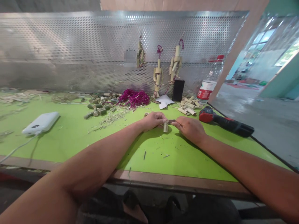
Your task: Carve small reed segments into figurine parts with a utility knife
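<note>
My left hand (153,120) grips a short, pale bamboo segment (165,127) that stands upright on the green table top (70,137). My right hand (190,128) holds a small dark blade or tool (171,121) whose tip meets the top of the segment. Both hands are close together at the table's middle. Small shavings and slivers lie on the mat in front of them.
A red and black power tool (224,122) lies to the right. Cut bamboo pieces (188,107), greenish pieces (99,107), magenta string (134,98), a white power bank (42,122), a black box (178,90) and a bottle (206,88) lie around. Bamboo figures (158,76) hang on the perforated metal panel.
</note>
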The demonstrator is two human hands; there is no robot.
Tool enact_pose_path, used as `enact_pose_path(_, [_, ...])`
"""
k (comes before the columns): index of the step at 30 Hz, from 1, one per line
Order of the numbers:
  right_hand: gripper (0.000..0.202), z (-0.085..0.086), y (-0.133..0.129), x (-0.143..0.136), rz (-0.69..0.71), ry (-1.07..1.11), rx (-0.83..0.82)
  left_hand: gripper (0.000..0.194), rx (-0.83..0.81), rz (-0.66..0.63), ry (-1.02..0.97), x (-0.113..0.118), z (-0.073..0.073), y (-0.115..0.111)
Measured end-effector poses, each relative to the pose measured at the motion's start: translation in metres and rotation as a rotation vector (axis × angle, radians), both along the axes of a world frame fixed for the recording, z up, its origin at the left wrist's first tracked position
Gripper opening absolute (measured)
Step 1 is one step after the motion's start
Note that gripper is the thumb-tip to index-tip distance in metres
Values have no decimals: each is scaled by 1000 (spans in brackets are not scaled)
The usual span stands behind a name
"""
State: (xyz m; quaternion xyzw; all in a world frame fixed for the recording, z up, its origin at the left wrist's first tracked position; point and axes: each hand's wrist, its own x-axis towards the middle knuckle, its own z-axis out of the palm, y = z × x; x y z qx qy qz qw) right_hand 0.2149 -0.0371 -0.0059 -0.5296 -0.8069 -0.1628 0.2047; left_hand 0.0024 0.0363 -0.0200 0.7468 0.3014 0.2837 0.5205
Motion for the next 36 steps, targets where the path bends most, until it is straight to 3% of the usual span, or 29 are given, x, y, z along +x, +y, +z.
enact_pose_path(7, [52, -1, 0, -4, -17, -49, 27, 22, 4, 24, 28, -1, 3, -4])
enact_pose_path(18, [51, 2, -4, -3, 51, -105, -70, 25, 3, 12, -12, 0, 0, -1])
enact_pose_path(25, [53, -2, -6, -4, 199, -233, -124, 25, 24, 14, -24, -1, -3, 3])
enact_pose_path(31, [50, -1, -6, -3, 75, -94, -54, 23, 13, 14, -1, -1, -1, 2])
enact_pose_path(36, [51, 1, -8, -6, 42, -106, -45, 26, 16, 12, -6, 0, -4, 4])
